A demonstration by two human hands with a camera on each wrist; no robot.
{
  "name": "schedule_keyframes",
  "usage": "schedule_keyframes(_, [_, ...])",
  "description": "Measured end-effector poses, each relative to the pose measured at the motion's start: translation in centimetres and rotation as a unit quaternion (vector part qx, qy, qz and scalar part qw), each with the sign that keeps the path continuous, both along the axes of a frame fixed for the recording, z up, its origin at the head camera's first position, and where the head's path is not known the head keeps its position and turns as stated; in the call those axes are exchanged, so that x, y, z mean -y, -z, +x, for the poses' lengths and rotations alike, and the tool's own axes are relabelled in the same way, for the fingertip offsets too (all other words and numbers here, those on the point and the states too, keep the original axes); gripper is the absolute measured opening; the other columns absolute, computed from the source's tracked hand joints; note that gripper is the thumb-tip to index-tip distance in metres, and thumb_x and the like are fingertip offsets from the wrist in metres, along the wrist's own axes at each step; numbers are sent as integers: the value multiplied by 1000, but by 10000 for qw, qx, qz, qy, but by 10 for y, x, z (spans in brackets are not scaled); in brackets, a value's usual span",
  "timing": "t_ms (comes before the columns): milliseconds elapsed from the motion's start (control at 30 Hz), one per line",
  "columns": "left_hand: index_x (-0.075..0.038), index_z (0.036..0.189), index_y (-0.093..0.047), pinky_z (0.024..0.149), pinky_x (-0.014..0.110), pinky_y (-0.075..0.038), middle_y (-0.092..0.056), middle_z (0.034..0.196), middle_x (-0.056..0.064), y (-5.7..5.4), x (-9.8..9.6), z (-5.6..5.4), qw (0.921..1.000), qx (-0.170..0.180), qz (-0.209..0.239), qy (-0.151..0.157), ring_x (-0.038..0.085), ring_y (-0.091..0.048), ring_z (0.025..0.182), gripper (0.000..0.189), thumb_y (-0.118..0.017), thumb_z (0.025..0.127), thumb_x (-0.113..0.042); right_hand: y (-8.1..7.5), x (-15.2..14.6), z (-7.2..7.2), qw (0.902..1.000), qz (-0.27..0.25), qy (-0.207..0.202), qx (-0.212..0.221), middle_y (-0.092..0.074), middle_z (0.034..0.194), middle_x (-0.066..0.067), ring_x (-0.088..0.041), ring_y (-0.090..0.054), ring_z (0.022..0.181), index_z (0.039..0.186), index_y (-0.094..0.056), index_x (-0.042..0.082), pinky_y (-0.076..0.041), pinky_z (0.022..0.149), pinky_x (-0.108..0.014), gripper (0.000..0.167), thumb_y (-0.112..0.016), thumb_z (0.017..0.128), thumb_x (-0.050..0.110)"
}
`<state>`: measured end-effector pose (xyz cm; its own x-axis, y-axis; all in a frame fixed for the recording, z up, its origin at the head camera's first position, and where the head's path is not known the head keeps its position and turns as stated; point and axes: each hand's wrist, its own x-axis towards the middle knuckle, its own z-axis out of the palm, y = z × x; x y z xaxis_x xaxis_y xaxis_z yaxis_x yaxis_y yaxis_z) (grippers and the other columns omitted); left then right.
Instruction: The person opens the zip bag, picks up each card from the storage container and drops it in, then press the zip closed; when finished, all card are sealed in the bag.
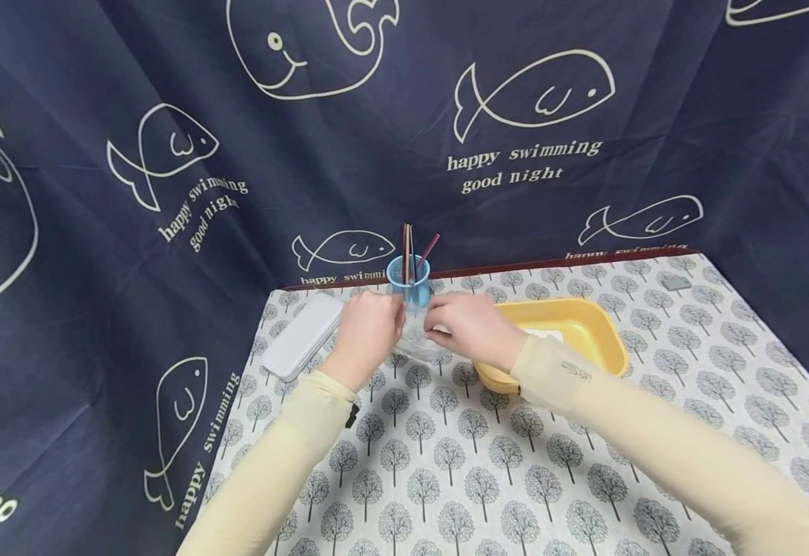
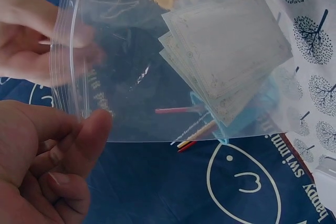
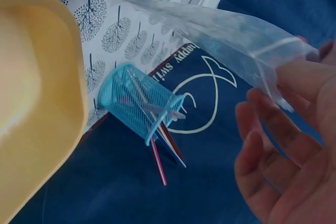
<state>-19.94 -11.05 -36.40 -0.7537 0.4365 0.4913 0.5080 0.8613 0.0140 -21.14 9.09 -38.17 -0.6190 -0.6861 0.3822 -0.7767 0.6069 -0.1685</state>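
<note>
Between both hands hangs a clear zip bag (image 2: 126, 93) with several pale patterned paper cards (image 2: 226, 51) inside. My left hand (image 1: 369, 328) pinches one corner of its zip edge between thumb and finger. At the other end of that edge, my right hand (image 1: 472, 328) grips the bag, its thumb and forefinger at the plastic and its other fingers loosely bent. Behind the bag, in the head view, stands a blue mesh pen holder (image 3: 139, 100) with several thin sticks or pencils (image 3: 170, 145) in it.
A yellow tray (image 1: 606, 340) sits right of the hands, with something white partly hidden behind the right forearm. To the left lies a white flat case (image 1: 303, 337). A small grey block (image 1: 675, 283) lies at the far right. Dark blue printed cloth (image 1: 376, 170) hangs behind the table.
</note>
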Motion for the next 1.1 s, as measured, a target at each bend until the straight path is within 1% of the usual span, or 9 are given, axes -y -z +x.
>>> schedule_keyframes(67, [-4, 77, -71, 49, 42, -54, -69, 66, 11, 1, 1, -1, 10000, -29, -17, -24, 32, -68, 57, 17, -72, 94, -7, -4, -7, 3, 9999, -108, 23, -129, -72, 92, 6, -14, -68, 79, 89, -79, 17, -58, 67, -33, 6, -85, 87, 16])
schedule_keyframes(133, [-4, 78, -72, 49, 43, -55, -69, 66, 11, 1, 1, -1, 10000, -30, -12, -27, 32, -68, 57, 17, -72, 95, -8, -7, -13, 4, 9996, -221, 43, -171, -72, 90, 6, -13, -68, 76, 91, -79, 17, -57, 65, -34, 6, -84, 88, 16])
schedule_keyframes(300, [-4, 79, -73, 47, 41, -54, -68, 64, 9, 2, 3, 0, 9999, -88, -8, 52, 32, -68, 56, 16, -72, 95, -8, -13, -34, 4, 9989, -458, 81, -109, -77, 94, 1, -17, -73, 79, 96, -79, 12, -59, 71, -37, 7, -82, 90, 14])
schedule_keyframes(367, [-3, 79, -73, 47, 41, -53, -68, 63, 9, 2, 3, 0, 9999, -96, -1, 77, 31, -67, 55, 16, -72, 95, -7, -14, -44, 1, 9986, -476, 211, -50, -78, 95, 0, -18, -74, 80, 97, -79, 12, -60, 71, -37, 6, -81, 91, 15])
schedule_keyframes(467, [-3, 78, -73, 48, 41, -53, -68, 63, 9, 2, 3, 0, 9999, -62, 27, 74, 30, -67, 55, 16, -73, 94, -7, -13, -61, -7, 9976, -467, 509, 80, -79, 96, 0, -19, -74, 81, 97, -80, 12, -59, 71, -40, 5, -80, 92, 14])
schedule_keyframes(600, [-4, 78, -73, 48, 40, -54, -68, 64, 8, 2, 3, 0, 10000, -12, 21, 64, 29, -67, 55, 16, -73, 94, -7, -5, -85, -21, 9948, -423, 898, 240, -78, 95, 1, -22, -74, 84, 95, -81, 12, -57, 73, -44, 4, -78, 93, 14])
schedule_keyframes(767, [-3, 80, -74, 49, 39, -54, -68, 64, 8, 0, 3, 0, 10000, 28, -14, 64, 28, -66, 54, 15, -73, 95, -8, 11, -110, -34, 9908, -227, 1262, 434, -76, 91, 3, -19, -69, 77, 93, -80, 14, -55, 70, -46, 3, -78, 93, 16])
schedule_keyframes(833, [-3, 81, -74, 50, 39, -55, -68, 65, 8, 0, 3, 1, 10000, 63, -1, 42, 28, -67, 55, 15, -73, 95, -8, 16, -116, -37, 9893, -122, 1368, 493, -76, 90, 3, -19, -68, 75, 92, -80, 14, -55, 68, -47, 4, -78, 93, 17])
schedule_keyframes(1100, [-3, 80, -74, 50, 40, -54, -69, 65, 9, 1, 5, 1, 9999, 73, 68, 56, 29, -67, 55, 15, -74, 95, -7, 34, -134, -45, 9829, 277, 1653, 766, -77, 90, 0, -23, -69, 78, 93, -81, 16, -56, 69, -50, 3, -78, 93, 17])
